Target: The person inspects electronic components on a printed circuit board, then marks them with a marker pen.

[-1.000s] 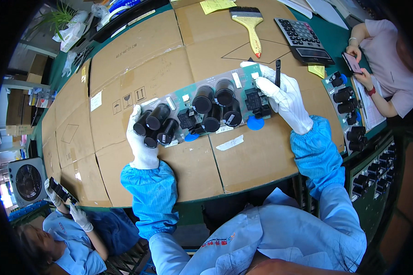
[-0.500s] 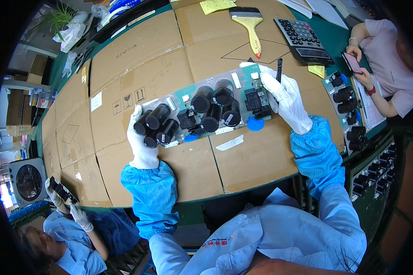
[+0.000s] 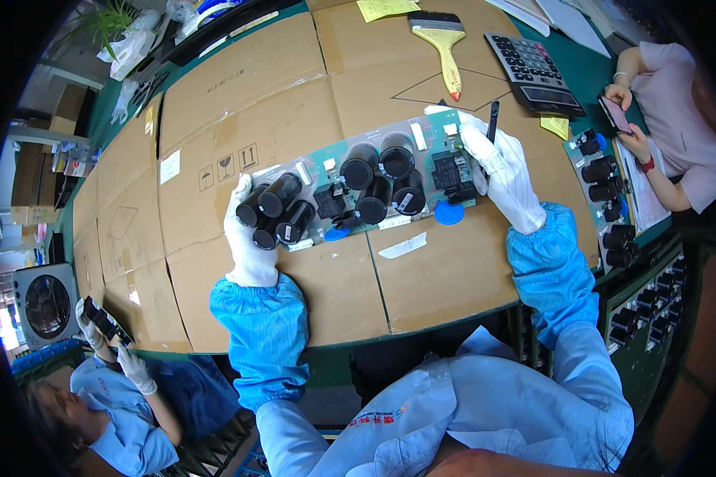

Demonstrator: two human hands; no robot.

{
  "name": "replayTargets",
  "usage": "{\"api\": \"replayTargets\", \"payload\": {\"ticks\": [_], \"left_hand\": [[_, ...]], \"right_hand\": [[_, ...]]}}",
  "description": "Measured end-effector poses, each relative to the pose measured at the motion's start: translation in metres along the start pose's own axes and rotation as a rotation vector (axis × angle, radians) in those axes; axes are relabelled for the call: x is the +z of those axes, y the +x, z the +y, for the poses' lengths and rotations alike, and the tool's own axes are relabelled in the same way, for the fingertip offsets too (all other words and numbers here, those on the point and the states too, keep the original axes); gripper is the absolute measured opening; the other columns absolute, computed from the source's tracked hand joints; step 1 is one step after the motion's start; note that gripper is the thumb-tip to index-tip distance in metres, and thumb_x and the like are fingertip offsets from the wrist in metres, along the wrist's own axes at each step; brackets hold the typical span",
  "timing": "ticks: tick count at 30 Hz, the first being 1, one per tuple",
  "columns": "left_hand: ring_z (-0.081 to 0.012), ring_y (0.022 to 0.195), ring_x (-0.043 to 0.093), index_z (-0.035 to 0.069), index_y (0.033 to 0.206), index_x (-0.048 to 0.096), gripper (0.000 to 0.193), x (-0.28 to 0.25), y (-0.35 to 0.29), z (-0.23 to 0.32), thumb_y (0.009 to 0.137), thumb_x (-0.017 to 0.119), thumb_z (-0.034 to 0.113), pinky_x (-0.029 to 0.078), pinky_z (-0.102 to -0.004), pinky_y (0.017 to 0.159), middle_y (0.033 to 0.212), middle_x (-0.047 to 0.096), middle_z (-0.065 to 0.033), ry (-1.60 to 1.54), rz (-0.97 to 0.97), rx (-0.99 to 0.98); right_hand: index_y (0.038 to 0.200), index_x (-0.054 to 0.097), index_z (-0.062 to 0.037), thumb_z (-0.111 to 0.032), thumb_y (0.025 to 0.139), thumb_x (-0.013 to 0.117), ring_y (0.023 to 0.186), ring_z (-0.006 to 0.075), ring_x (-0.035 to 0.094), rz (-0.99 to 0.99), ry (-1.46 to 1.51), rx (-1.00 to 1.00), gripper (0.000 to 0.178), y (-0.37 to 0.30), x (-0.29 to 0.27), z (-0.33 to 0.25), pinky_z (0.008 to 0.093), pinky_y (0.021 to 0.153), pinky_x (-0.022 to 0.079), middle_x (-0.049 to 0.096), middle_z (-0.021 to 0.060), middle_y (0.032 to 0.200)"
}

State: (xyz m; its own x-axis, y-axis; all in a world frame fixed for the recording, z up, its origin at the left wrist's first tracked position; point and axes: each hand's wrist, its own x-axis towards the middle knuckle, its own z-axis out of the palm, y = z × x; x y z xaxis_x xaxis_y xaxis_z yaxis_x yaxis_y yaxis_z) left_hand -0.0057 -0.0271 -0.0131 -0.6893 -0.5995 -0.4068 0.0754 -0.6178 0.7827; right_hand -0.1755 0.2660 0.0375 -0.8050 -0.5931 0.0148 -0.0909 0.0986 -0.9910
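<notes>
A long green circuit board (image 3: 435, 137) is held up by its two ends above the cardboard, its component side facing me. Black cylindrical capacitors (image 3: 359, 167) stand on it in two groups, with black block-shaped parts and blue discs (image 3: 449, 212) beside them. My left hand (image 3: 250, 248), in a white glove, is closed round the left end, next to the capacitors there. My right hand (image 3: 507, 176), also gloved, grips the right end. A thin black pen-like tool (image 3: 493, 121) sticks up from the right hand's fingers; its lower part is hidden.
Flattened cardboard (image 3: 239, 111) covers the table. Beyond the board lie a paintbrush (image 3: 437, 40) and a calculator (image 3: 533, 75). Another capacitor board (image 3: 601, 187) rests at the right. A person (image 3: 684, 119) there holds a phone; a gloved co-worker (image 3: 127, 405) at lower left handles a dark part.
The whole view has shifted slightly, so the table items and board appear a little farther right. Both hands keep the same hold on the board.
</notes>
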Motion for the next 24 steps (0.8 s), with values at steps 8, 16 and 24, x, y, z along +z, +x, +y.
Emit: {"api": "replayTargets", "payload": {"ticks": [8, 16, 24], "left_hand": [[-0.0246, 0.09, 0.067, 0.002, 0.108, 0.06, 0.036, -0.002, 0.001, 0.001, 0.095, 0.055, 0.035, 0.057, -0.0379, 0.081, 0.1, 0.066, -0.0132, -0.018, -0.058, -0.058], [-0.0278, 0.09, 0.067, 0.001, 0.111, 0.059, 0.04, 0.002, -0.001, 0.003, 0.095, 0.054, 0.037, 0.057, -0.0405, 0.08, 0.102, 0.066, -0.0148, -0.023, -0.087, -0.119], [-0.0277, 0.086, 0.067, 0.001, 0.111, 0.059, 0.042, 0.007, -0.005, 0.005, 0.095, 0.053, 0.039, 0.058, -0.0398, 0.075, 0.1, 0.066, -0.0152, 0.001, -0.079, -0.115]], "right_hand": [[0.126, 0.06, -0.0018, -0.032, 0.098, 0.051, 0.061, 0.0078, 0.045, -0.017, 0.017, -0.089, 0.042, 0.004, -0.001, 0.009, 0.0233, 0.053, 0.034, 0.061, 0.0041, 0.079], [0.128, 0.057, 0.0014, -0.027, 0.099, 0.048, 0.108, 0.0168, 0.057, -0.085, 0.012, -0.12, 0.041, -0.002, -0.003, -0.005, 0.0287, 0.097, 0.042, 0.064, 0.0125, 0.118], [0.133, 0.052, 0.0013, -0.028, 0.101, 0.046, 0.113, 0.0158, 0.056, -0.123, 0.136, -0.09, 0.044, 0.0, 0.003, -0.006, 0.0272, 0.099, 0.041, 0.061, 0.0108, 0.123]]}}
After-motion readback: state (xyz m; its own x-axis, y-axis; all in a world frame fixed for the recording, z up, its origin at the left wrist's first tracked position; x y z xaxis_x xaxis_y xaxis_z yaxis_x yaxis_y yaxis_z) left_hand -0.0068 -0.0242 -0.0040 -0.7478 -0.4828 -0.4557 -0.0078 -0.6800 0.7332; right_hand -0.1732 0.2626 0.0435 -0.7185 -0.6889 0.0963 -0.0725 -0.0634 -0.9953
